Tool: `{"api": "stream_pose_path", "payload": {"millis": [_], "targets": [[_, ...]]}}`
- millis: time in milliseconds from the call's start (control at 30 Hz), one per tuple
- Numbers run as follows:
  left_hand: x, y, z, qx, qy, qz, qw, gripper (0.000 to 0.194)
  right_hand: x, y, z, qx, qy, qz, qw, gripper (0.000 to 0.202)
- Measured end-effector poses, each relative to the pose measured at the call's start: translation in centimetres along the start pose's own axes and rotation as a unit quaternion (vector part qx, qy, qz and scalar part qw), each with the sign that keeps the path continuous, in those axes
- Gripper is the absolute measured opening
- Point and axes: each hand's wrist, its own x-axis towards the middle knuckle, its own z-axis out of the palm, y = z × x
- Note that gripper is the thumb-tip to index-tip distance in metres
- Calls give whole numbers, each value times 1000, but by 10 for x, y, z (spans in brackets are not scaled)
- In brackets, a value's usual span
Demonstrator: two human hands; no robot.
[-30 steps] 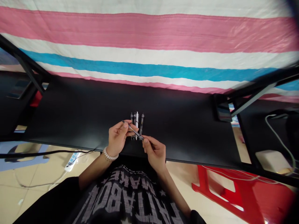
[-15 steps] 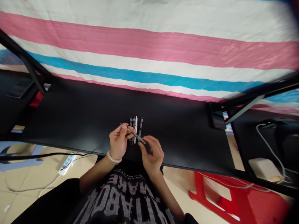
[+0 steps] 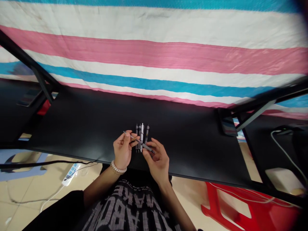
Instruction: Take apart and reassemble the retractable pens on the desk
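Observation:
A slim pen [image 3: 147,148] with a grey end section slants above the black table, running from upper left to lower right. My left hand [image 3: 122,149] is closed, pinching the pen's thinner upper end between thumb and fingers. The thumb and curled fingers of my right hand [image 3: 158,160] are around the thick grey end. Beneath the held pen, several pens lie side by side: a white pen [image 3: 142,130], dark pens [image 3: 137,128] to its left, and a dark pen [image 3: 147,130] set slightly apart on its right. The hands partly cover their lower ends.
The black table [image 3: 96,118] meets a striped sheet [image 3: 154,54] at its back edge. A dark phone [image 3: 228,125] lies by the right frame post. Below are a red stool [image 3: 216,205], a blue-grey stool [image 3: 36,170] and a white power strip [image 3: 71,173] with cables.
The view has tilted up slightly, so the table sits lower in the picture. Both hands keep the pen, and the fingers of my right hand have shifted a little, showing more of its grey end.

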Motion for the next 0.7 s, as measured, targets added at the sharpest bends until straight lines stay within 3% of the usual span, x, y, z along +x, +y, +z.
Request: {"api": "stream_pose_path", "payload": {"millis": [67, 233, 400, 467, 600, 700], "targets": [[3, 3, -1, -4, 8, 4, 1000, 34, -1, -1, -2, -19, 12, -4, 1000, 15], [12, 13, -4, -6, 57, 25, 998, 35, -5, -4, -8, -117, 57, -139, 982, 11], [2, 8, -1, 10, 15, -15, 1000, 35, -4, -4, -2, -110, 51, -177, 977, 16], [-2, 6, -1, 3, 2, -31, 999, 33, -3, -3, 0, -115, 53, -169, 977, 15], [0, 7, -3, 6, -20, -27, 999, 34, -3, 1, 1, -79, 1, -52, 995, 20], [4, 8, -4, 8, -16, -14, 1000, 33, -3, 5, -3, -77, -9, -42, 996, 22]]}}
